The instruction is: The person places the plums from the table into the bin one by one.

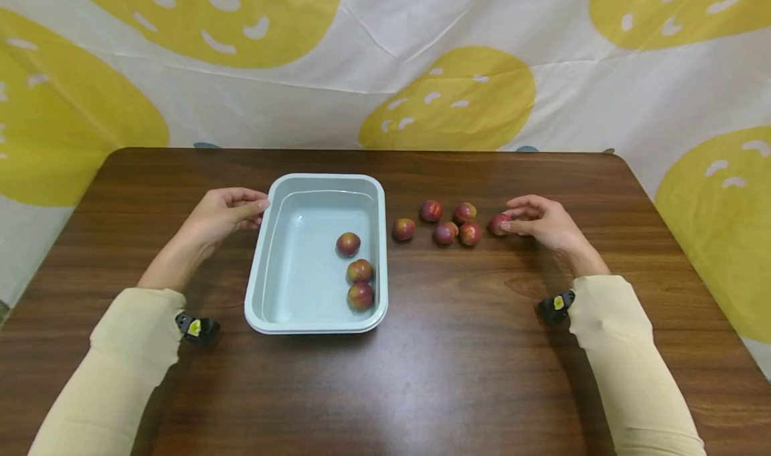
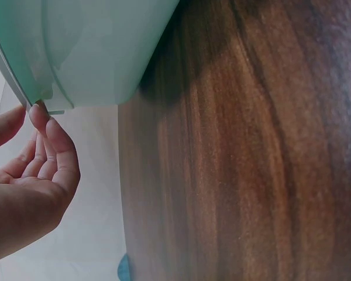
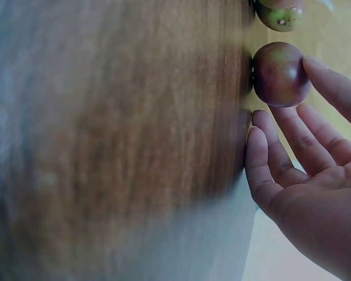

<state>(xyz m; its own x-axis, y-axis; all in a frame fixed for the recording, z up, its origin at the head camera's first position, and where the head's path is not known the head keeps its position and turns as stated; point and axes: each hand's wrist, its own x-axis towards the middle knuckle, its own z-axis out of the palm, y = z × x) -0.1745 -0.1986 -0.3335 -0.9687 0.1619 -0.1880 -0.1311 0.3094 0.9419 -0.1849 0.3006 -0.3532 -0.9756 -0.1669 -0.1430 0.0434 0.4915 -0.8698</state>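
Observation:
My left hand (image 1: 224, 216) pinches the left rim of a pale blue plastic basin (image 1: 258, 268) between thumb and fingers, as the left wrist view also shows. Inside the basin, near its right wall, lie three red-and-yellow plums, one of them a plum (image 1: 348, 244) slightly apart from the other two. On the right, my right hand (image 1: 545, 225) has its thumb and fingertips on a single plum (image 3: 279, 75) that sits on the table. The remaining fingers curve beside it, close to the tabletop.
Several loose plums (image 1: 446, 232) are grouped on the brown wooden table (image 1: 458, 355) between the basin and my right hand. A white cloth with yellow fruit shapes (image 1: 301, 114) hangs behind the table's far edge. Each wrist wears a small black camera (image 1: 555, 307).

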